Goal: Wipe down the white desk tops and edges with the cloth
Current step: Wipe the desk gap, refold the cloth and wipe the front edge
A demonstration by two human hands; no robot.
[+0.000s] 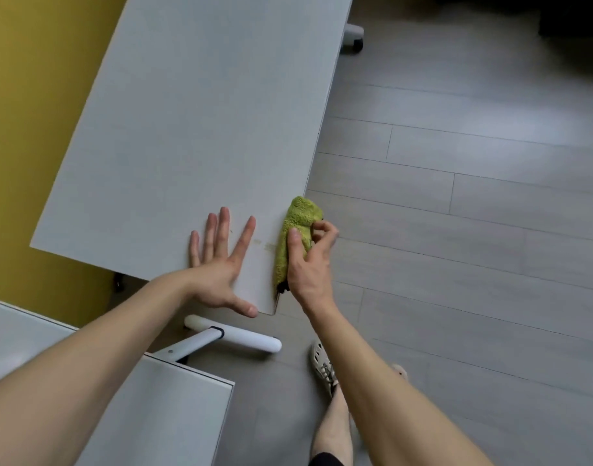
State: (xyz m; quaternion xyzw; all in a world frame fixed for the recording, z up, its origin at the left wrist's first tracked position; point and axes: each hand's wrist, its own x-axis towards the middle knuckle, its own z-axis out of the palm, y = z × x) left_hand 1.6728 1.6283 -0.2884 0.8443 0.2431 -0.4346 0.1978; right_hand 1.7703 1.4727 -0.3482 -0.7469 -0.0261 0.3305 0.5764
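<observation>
So the right hand is gripping the green cloth, thumb and fingers curling round it, and it's pressing the bunched cloth against the long right-hand edge of the white desk, just short of the desk's near corner. The left hand is lying open on the desk top right beside it, fingers spread flat, looking like it's bracing the desk. Between that hand and the cloth a couple of small yellowish marks are showing on the top, so I'm guessing that bit isn't finished. The rest of the top is looking pretty plain, but honestly I can't tell wiped from unwiped here. My read: the edge work is in progress near the corner, with most of that long edge further along left to do. Below the desk's near end a second white desk is poking into view, and I can't say if it's done. Counting up: two hands, one cloth, two desks, one white foot bar under the near corner, one caster at the far end, one shoe on the grey floor.
</observation>
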